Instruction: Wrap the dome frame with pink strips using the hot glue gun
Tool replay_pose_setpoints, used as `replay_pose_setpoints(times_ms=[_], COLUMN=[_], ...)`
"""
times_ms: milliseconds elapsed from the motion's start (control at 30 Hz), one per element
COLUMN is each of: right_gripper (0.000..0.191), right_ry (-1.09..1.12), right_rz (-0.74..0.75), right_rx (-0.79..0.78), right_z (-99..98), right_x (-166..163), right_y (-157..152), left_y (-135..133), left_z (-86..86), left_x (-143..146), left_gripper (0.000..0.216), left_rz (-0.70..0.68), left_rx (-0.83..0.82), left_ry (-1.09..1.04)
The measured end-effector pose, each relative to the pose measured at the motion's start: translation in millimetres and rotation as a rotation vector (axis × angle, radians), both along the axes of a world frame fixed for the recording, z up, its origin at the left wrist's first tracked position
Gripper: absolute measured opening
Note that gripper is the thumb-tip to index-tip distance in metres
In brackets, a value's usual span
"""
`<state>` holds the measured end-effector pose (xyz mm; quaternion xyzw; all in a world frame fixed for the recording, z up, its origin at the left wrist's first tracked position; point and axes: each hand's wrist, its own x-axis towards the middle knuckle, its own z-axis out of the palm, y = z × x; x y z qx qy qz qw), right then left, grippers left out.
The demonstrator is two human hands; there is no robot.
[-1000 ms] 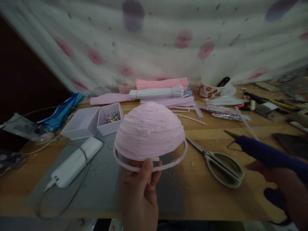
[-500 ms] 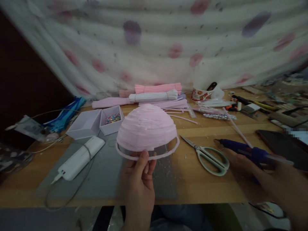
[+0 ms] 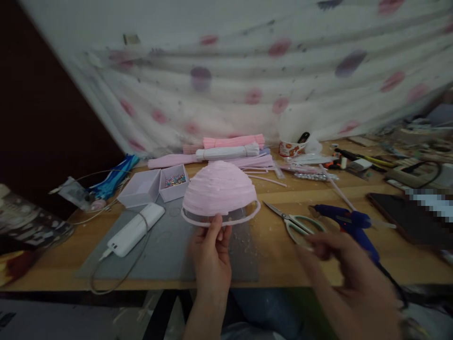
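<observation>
My left hand [image 3: 211, 250] pinches the near rim of a pink dome [image 3: 220, 190] wound from pink strips, holding it over a grey mat [image 3: 166, 252]. A pink ring runs round the dome's base. My right hand [image 3: 339, 269] is blurred by motion in front of me, apart from a blue glue gun [image 3: 348, 222] that lies on the wooden table [image 3: 283, 255]. Its fingers look loosely curled with nothing visible in them. Green-handled scissors [image 3: 295, 223] lie between the dome and the glue gun.
Bundles of pink and white strips [image 3: 230, 147] lie at the back. Two white boxes [image 3: 153, 186] stand left of the dome, one with coloured pins. A white power bank [image 3: 136, 229] with a cable rests on the mat. A dark phone [image 3: 406, 218] and tools crowd the right.
My right hand has set the blue glue gun down on the table and pulled back toward me. The left hand still holds the pink dome. The view has tilted up.
</observation>
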<state>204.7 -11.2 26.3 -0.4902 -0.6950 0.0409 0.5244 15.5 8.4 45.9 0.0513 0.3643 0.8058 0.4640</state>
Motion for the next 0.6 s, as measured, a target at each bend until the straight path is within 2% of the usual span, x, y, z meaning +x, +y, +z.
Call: replay_pose_setpoints(times_ms=[100, 167, 300, 400, 500, 600], right_gripper=[0.008, 0.011, 0.010, 0.011, 0.013, 0.010], right_ry=[-0.064, -0.032, 0.004, -0.001, 0.012, 0.019], right_rz=[0.200, 0.268, 0.271, 0.274, 0.286, 0.300], right_rx=[0.093, 0.106, 0.124, 0.064, 0.018, 0.038], right_z=[13.3, 16.4, 14.6, 14.0, 14.7, 14.6], right_x=[-42.3, -59.7, -80.9, -92.0, -98.4, -100.0], right_y=[12.4, 19.8, 32.5, 41.9, 49.3, 53.6], left_y=[-0.8, -1.1, -1.7, -2.2, -2.2, -1.1], left_z=[0.1, -0.5, -2.3, -3.3, -3.5, -3.0], left_x=[0.9, 1.1, 0.6, -0.2, -1.3, -2.8], left_gripper=[0.030, 0.030, 0.030, 0.030, 0.029, 0.030], left_rz=[-0.010, -0.015, -0.015, -0.010, -0.006, -0.005], left_rx=[0.037, 0.055, 0.070, 0.063, 0.046, 0.029], left_ry=[0.003, -0.003, -0.013, -0.014, -0.019, -0.022])
